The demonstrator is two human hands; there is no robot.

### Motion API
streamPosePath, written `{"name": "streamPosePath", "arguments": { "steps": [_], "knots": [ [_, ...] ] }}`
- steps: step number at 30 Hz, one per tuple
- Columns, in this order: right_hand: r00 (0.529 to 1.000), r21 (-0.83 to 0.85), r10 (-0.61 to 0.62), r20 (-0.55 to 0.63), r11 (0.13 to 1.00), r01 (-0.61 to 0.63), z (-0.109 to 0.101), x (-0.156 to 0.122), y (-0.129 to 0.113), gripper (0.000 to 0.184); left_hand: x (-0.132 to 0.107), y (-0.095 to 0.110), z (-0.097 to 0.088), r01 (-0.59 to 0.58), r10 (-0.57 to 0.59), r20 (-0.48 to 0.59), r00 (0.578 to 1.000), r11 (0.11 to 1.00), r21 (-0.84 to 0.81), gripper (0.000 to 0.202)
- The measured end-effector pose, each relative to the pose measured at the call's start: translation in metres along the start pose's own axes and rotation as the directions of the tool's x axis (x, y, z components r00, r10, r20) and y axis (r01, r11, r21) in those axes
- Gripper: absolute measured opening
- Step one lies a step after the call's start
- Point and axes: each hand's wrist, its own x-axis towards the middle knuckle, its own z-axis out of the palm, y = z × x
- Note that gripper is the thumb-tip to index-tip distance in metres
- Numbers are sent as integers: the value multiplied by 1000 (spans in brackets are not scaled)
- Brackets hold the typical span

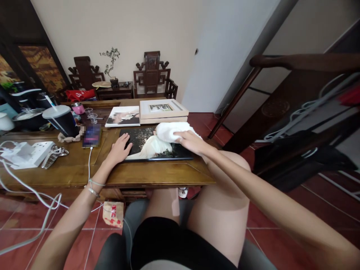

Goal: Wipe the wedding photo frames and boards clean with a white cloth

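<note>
A dark glossy photo panel [146, 144] lies flat near the front edge of the wooden table [157, 174]. My left hand [120, 148] rests on its left edge, palm down and fingers spread, holding nothing. My right hand [188, 141] presses a rolled white cloth [168, 131] onto the panel's upper right part, fingers laid over the cloth.
Behind the panel lie another photo print [123, 116] and stacked light wooden frames [163, 110]. To the left are a phone [92, 135] on a cable, a dark lidded cup [62, 120], a white power strip [29, 153] and small jars. A dark wooden rail [295, 62] stands at right.
</note>
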Motion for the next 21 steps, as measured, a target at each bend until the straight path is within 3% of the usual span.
{"name": "streamPosePath", "arguments": {
  "steps": [5,8,11,16,21],
  "knots": [
    [983,1,-170,64,985,170,1,-63,-34,30,0,0,0,-4,4,2,1000,1000,4,53],
    [985,-1,-151,81,988,151,-6,-66,-43,31,-1,1,-2,-15,15,25,1000,1000,17,53],
    [993,24,-98,73,995,96,-12,-37,-30,30,0,0,-2,-14,13,29,999,1000,24,54],
    [998,120,47,35,991,-51,-20,39,9,30,2,-4,2,-24,24,17,1000,1000,19,55],
    [982,182,183,38,965,-186,-26,87,23,34,2,-7,2,-28,27,23,999,999,33,54]
  ]
}}
